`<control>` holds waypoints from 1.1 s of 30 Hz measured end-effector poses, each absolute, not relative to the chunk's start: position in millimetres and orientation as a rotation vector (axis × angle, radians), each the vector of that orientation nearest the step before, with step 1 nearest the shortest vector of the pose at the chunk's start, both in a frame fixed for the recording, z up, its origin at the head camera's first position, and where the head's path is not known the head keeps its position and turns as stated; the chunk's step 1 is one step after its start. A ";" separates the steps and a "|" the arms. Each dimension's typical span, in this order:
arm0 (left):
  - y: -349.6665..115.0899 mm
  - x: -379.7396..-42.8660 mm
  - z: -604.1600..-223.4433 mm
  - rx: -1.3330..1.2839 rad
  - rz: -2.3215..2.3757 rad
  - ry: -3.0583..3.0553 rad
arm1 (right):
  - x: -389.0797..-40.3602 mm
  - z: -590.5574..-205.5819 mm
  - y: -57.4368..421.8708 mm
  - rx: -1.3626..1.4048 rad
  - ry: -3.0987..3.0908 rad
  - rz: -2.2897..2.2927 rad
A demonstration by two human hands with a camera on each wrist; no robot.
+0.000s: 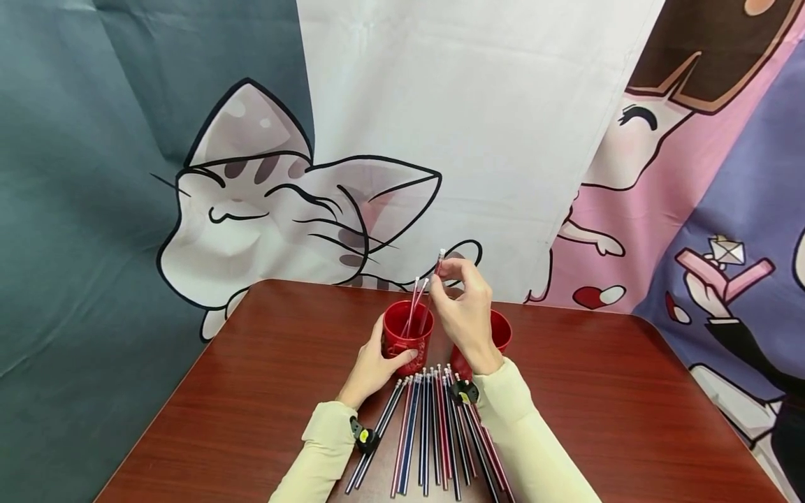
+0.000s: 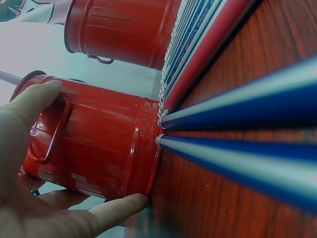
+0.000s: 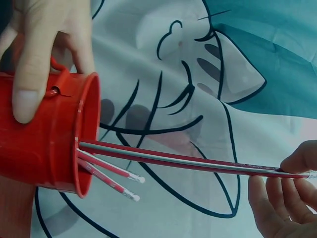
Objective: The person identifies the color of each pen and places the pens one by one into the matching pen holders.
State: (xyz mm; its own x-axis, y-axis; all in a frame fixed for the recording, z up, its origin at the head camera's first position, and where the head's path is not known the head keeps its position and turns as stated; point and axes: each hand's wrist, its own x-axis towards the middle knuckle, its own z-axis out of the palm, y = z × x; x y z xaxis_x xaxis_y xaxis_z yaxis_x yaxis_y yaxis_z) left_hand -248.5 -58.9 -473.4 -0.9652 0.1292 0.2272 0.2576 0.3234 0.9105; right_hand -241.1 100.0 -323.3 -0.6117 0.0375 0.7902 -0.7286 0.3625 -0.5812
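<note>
My left hand point(image 1: 367, 367) holds a red metal bucket-shaped cup point(image 2: 99, 134) by its side, the thumb by its wire handle point(image 2: 62, 134) in the left wrist view. The cup stands upright on the table. Above it, my right hand point(image 1: 467, 304) pinches a red-and-silver striped pencil point(image 3: 198, 164) near its eraser end, between thumb and fingers. The pencil's lower end reaches inside the cup's rim and is hidden there. Two red pencils point(image 3: 115, 170) lean in the same cup, white eraser ends up.
A second red cup point(image 1: 502, 330) stands to the right, partly behind my right wrist. Several blue, red and dark striped pencils point(image 1: 411, 426) lie fanned on the brown table point(image 1: 251, 391) before the cups, eraser ends toward them. A cartoon-printed cloth point(image 1: 472, 126) hangs behind the table.
</note>
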 end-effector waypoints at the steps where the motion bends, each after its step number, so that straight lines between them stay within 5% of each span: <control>1: -59.1 -248.4 -473.4 -0.357 -1.726 -2.466 | -244.1 -327.2 100.3 0.606 -1.896 1.311; 33: -59.1 -248.9 -472.7 -0.308 -1.691 -2.508 | -242.7 -409.4 88.5 0.614 -2.154 1.295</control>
State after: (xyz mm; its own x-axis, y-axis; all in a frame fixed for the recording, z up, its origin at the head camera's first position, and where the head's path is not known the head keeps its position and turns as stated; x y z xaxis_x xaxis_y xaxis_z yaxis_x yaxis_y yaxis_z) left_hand -248.9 -59.1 -472.7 -0.9744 0.1102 0.1960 0.2230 0.3626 0.9049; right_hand -242.7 88.5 -409.4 -0.7461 -0.1019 0.6580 -0.6290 0.4320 -0.6463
